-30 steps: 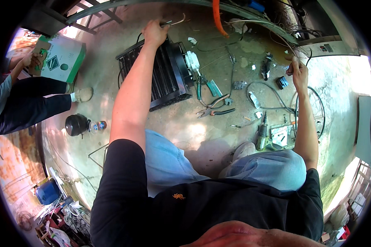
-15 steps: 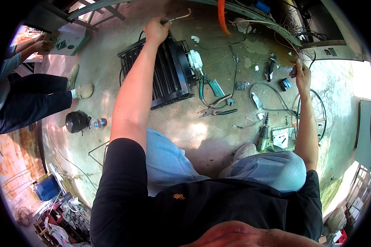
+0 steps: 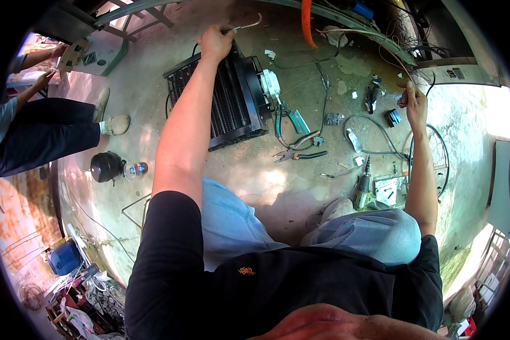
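Observation:
My left hand (image 3: pixel 215 43) is closed round a thin metal tube (image 3: pixel 253 24), whose copper-coloured end hooks upward past my fingers. Below that hand stands a black finned heat-exchanger unit (image 3: pixel 226 102), partly hidden by my forearm. A pale plastic part (image 3: pixel 270 85) sits at its right side. Over on the right, my right hand (image 3: pixel 415 101) pinches a thin copper-coloured line (image 3: pixel 406 72) that runs up toward the metal frame. A dark cable (image 3: pixel 434 84) passes close to those fingers. Both hands are raised and far apart.
Pliers (image 3: pixel 297 154), green-handled cutters (image 3: pixel 279 122) and a cordless drill (image 3: pixel 364 187) lie on the floor. A black compressor-like part (image 3: pixel 105 167) stands left, beside a clear cup (image 3: pixel 131 171). An orange hose (image 3: pixel 307 25) hangs ahead. Another person (image 3: pixel 45 136) is at far left, near a carton (image 3: pixel 99 56).
My hands stay almost where they were, still holding the tube and the line. At far left, the other person's hands have moved apart, and one has come lower, away from the carton.

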{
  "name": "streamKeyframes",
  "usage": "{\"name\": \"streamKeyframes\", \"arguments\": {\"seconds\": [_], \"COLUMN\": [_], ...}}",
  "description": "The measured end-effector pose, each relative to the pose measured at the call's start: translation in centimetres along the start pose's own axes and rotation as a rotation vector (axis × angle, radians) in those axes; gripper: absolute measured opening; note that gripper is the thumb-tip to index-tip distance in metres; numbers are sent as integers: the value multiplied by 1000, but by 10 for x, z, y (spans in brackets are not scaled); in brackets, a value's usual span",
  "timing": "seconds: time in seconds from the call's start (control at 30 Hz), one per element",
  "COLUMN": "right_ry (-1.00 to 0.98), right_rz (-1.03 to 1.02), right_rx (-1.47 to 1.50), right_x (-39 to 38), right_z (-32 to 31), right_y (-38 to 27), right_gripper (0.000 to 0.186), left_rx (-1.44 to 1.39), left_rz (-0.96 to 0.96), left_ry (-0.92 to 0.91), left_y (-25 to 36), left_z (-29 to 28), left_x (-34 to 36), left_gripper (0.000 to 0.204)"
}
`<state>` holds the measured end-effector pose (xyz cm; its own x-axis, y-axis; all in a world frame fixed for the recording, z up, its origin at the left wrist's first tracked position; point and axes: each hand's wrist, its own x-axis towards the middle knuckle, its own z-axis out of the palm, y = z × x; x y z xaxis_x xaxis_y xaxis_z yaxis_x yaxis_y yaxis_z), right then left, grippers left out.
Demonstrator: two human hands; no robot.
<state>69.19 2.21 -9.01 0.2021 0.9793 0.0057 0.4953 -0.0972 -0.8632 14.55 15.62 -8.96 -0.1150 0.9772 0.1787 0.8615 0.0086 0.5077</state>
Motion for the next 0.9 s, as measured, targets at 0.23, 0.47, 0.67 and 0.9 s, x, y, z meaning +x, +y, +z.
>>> {"name": "streamKeyframes", "arguments": {"seconds": [0.23,0.47,0.67,0.9], "right_ry": [7,-7,-16,-18], "right_rz": [1,-5,-5,-11], "right_rx": [-26,-40,-19,-13], "right_x": [-1,-1,-2,0], "right_z": [1,2,3,2], "right_y": [-5,-7,-7,-2], "right_gripper": [53,55,55,55], "left_rx": [11,-8,-5,-12], "left_rz": [-19,-15,-14,-34], "left_ry": [-2,-18,-16,-16], "left_y": [6,5,2,3], "left_z": [-5,-5,-3,-2], "left_x": [-4,-3,-1,-1], "left_gripper": [34,35,34,33]}}
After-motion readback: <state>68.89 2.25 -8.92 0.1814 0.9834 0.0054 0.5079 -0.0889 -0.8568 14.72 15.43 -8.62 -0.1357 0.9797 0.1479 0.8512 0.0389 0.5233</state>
